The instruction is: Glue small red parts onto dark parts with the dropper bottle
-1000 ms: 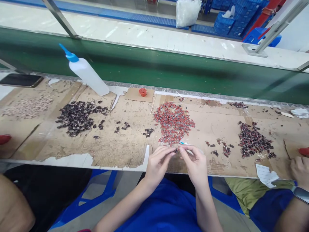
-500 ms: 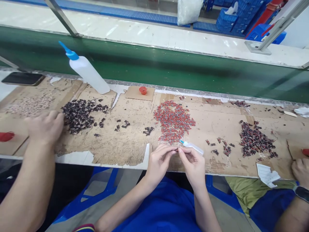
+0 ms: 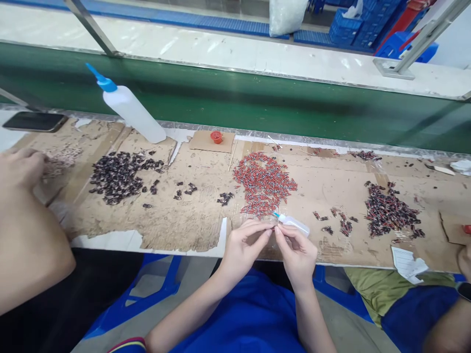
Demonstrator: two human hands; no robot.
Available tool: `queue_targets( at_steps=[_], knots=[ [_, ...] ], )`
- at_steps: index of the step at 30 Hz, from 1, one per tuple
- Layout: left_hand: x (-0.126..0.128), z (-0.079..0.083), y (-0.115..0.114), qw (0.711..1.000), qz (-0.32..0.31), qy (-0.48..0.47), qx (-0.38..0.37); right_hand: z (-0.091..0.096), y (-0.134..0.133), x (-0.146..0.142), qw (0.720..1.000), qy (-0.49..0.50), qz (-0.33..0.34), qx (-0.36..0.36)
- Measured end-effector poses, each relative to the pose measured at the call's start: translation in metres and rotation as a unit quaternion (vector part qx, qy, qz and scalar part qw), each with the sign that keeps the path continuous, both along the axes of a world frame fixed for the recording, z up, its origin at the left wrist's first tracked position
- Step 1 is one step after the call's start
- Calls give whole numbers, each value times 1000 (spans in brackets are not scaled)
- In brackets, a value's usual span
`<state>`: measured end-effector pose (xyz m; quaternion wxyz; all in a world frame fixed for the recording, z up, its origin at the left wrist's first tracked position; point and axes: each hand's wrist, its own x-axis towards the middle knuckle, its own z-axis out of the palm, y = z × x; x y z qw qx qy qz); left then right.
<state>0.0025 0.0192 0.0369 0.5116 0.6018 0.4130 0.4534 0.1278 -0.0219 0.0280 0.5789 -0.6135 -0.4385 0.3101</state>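
My left hand (image 3: 246, 244) and my right hand (image 3: 297, 251) meet fingertip to fingertip over the table's front edge. Both are pinched on a tiny dark part (image 3: 273, 228), mostly hidden by the fingers, so its kind is unclear. Just behind my right hand lies a small white squeeze bottle (image 3: 295, 225) with a blue tip. Beyond the fingers spreads a heap of small red-and-silver parts (image 3: 263, 179). Left of it sits a little cluster of black parts (image 3: 225, 198); to the right lie several loose dark-and-red pieces (image 3: 345, 225).
A large white bottle with a blue nozzle (image 3: 134, 113) leans at the back left, near a black pile (image 3: 116, 176). A red cap (image 3: 216, 137) rests on cardboard. A dark-red pile (image 3: 392, 211) lies right. A co-worker's arm (image 3: 27, 220) reaches in left; another person's hand (image 3: 465, 260) is far right.
My hands stay together, with the right fingers shifted slightly. The left co-worker's hand has moved left, onto the pale parts. The right co-worker's hand has drawn toward the picture's edge.
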Motion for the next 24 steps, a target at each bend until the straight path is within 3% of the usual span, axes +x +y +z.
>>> queue_targets(
  at_steps=[5,10,14,16,18,20,22,24],
  knots=[
    [1,4,1,1000,5,7,4,2,1,3,999,44,-3,-21],
    [3,4,4,998,-40,22,35,2,0,5,996,85,-11,-32],
    [4,3,6,994,-87,46,48,-3,-4,15,999,3,-22,-25],
    [-2,1,11,990,-95,77,68,-4,-5,29,995,-67,-75,-27],
    [-16,-3,20,984,-57,125,110,-4,-5,47,978,-138,-156,-27],
    [-37,-12,32,968,32,190,159,-3,-6,65,956,-223,-188,-14],
    [-57,-23,45,940,112,261,191,0,-6,77,942,-297,-157,-12],
    [-73,-35,56,919,143,307,203,0,-6,80,933,-350,-82,-28]
  ],
)
